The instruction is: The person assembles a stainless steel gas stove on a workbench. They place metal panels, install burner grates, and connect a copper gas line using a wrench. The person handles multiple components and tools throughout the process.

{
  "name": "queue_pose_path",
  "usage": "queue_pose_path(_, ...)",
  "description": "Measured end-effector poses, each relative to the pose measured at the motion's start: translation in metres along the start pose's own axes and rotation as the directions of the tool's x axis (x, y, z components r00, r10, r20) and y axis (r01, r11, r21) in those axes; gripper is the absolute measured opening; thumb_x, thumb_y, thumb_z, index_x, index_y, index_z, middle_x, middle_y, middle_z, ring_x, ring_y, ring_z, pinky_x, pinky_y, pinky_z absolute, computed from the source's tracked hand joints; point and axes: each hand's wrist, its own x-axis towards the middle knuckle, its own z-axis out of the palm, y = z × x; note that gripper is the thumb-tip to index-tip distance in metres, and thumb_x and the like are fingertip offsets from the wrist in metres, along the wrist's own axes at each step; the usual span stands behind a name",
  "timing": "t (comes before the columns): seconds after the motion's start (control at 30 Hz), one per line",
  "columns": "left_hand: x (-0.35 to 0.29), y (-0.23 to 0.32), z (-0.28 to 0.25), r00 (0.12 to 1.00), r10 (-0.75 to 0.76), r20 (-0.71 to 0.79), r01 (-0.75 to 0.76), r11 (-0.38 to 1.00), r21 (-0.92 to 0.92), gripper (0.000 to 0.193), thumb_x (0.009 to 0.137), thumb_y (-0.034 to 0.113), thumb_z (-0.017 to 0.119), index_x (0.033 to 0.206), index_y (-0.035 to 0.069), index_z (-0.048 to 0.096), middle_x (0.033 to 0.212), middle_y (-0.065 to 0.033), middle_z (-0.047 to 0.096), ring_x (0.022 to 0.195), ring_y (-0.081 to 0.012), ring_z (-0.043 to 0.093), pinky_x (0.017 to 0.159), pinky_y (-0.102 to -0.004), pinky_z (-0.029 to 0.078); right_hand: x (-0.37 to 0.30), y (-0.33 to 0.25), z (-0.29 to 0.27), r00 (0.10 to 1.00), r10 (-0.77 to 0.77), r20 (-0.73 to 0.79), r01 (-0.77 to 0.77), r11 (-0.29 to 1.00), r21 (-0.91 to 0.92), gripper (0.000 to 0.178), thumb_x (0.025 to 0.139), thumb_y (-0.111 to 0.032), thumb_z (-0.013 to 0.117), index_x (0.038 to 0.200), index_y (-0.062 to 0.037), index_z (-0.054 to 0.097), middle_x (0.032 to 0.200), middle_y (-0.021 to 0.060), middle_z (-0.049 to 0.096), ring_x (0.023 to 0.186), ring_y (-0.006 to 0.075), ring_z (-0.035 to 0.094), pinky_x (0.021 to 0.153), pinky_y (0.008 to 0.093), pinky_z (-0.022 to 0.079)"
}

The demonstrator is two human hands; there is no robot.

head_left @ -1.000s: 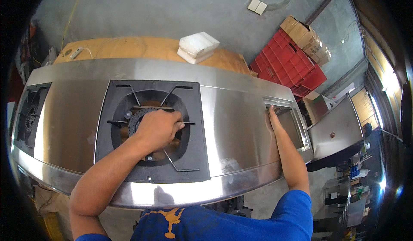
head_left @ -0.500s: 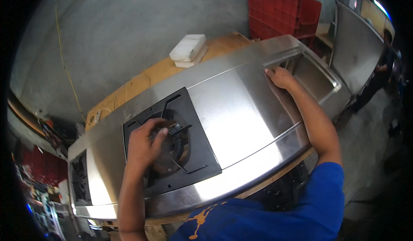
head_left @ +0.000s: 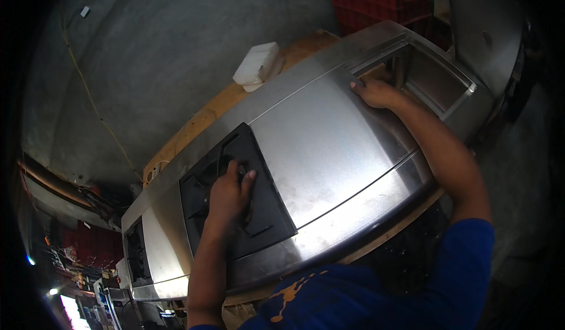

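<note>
Two hands are well apart. From far off, I see the left hand (head_left: 228,196), at 8 o'clock, bent over the black burner plate (head_left: 266,203); I cannot tell if it grips. It is part of the shiny steel stove top (head_left: 323,147), right in the middle. At 2 o'clock, the right hand (head_left: 379,93) is by the hole's rim (head_left: 458,102), thumb on top, squeeze hidden. The top looks heavy, stiff and slippery, so I'd hold that rim, minding sharp edges. Farther, near 12, sits a white block (head_left: 256,64).
</note>
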Motion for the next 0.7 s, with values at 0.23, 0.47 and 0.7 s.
queue_pose_path(0.23,-0.001,0.002,-0.005,1.000,0.026,-0.014,-0.025,0.998,0.060,0.037,0.097,0.033,0.059,0.125,0.009,0.057,0.092,-0.0223,0.069,0.089,-0.0410,0.068,0.078,-0.0478,0.051,-0.001,0.000,0.002,1.000,-0.010,-0.018,0.010,0.999,-0.036,0.071,0.104,-0.051,0.032,0.139,0.0096,0.044,0.138,0.0347,0.049,0.129,0.0456,0.049,0.111,0.0453,0.036)
queue_pose_path(0.47,0.001,-0.005,-0.008,0.999,-0.008,0.048,0.006,0.999,0.040,0.041,0.095,0.036,0.062,0.127,0.012,0.057,0.092,-0.0214,0.070,0.090,-0.0407,0.068,0.080,-0.0478,0.052,0.006,0.004,0.000,0.999,-0.047,0.026,0.048,0.998,-0.042,0.066,0.105,-0.049,0.030,0.135,0.0069,0.051,0.138,0.0309,0.052,0.129,0.0437,0.050,0.111,0.0461,0.036)
queue_pose_path(0.7,0.000,-0.021,0.002,0.999,0.050,0.012,-0.051,0.996,0.078,0.040,0.094,0.037,0.063,0.126,0.013,0.059,0.091,-0.0223,0.071,0.089,-0.0429,0.068,0.081,-0.0493,0.053,0.011,0.013,0.013,0.995,-0.083,-0.050,0.076,0.988,-0.137,0.063,0.104,-0.048,0.036,0.131,0.0063,0.055,0.128,0.0342,0.056,0.124,0.0462,0.052,0.108,0.0457,0.038)
